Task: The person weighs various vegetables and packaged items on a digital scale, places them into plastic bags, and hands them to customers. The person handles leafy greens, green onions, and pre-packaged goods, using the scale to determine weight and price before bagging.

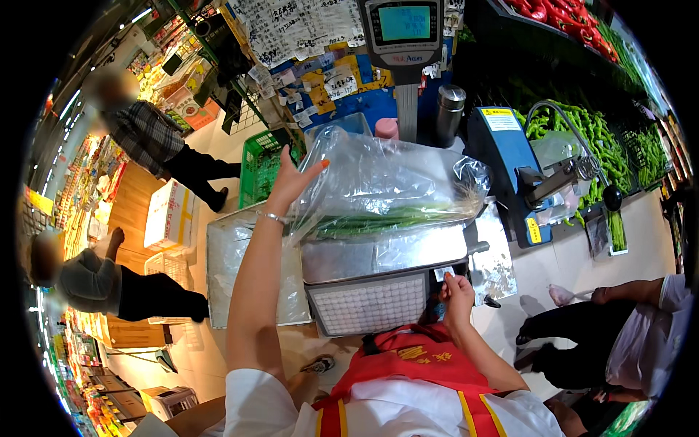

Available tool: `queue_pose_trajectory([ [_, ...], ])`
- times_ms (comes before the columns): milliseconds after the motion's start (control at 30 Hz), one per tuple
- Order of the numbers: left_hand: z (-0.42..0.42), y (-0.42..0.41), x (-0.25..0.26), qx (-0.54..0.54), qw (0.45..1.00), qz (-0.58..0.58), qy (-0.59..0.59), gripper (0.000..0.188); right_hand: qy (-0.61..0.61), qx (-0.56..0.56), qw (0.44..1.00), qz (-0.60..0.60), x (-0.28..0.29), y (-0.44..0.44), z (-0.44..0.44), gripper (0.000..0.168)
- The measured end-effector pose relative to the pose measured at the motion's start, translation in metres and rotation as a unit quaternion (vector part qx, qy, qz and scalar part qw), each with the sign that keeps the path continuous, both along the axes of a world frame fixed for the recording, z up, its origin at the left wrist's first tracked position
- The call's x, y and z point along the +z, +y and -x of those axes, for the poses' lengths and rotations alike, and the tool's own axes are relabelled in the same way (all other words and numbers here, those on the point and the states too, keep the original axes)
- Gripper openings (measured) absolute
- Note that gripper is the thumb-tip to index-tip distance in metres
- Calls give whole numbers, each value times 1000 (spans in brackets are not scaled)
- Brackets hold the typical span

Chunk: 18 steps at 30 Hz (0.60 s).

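A clear plastic bag [382, 175] with green onions [377, 219] inside lies on the metal pan of a weighing scale [382, 257]. My left hand [292, 177] is at the bag's left end, thumb and fingers spread; whether it touches the film is hard to tell. My right hand [457, 295] is at the scale's front right corner, its fingertips pinching a small white label [443, 273] at the slot there. Below the pan is the scale's keypad [368, 306]. The lit display [405, 24] stands on a post behind the bag.
A blue bag-sealing device [508, 169] stands right of the scale, by green peppers [606, 147]. Behind the bag are a steel flask [450, 114] and a pink-lidded container [386, 128]. A green crate [262, 164] is at the left. Several people stand on both sides.
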<state>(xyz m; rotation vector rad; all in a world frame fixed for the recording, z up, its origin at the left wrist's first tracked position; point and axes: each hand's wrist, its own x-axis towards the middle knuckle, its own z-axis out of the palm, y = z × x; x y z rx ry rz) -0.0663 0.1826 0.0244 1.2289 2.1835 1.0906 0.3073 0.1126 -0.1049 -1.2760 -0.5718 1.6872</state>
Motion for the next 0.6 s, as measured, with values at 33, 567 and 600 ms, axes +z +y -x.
queue_pose_trajectory([
  [33,-2,7,0,-13,999,34,-32,109,-5,9,1000,-21,9,-5,-4,20],
  [567,-4,1,54,-188,891,-244,-335,18,-528,189,507,-655,133,132,29,100],
  [600,-17,-11,67,-188,876,-255,-364,19,-546,223,513,-624,122,140,30,101],
])
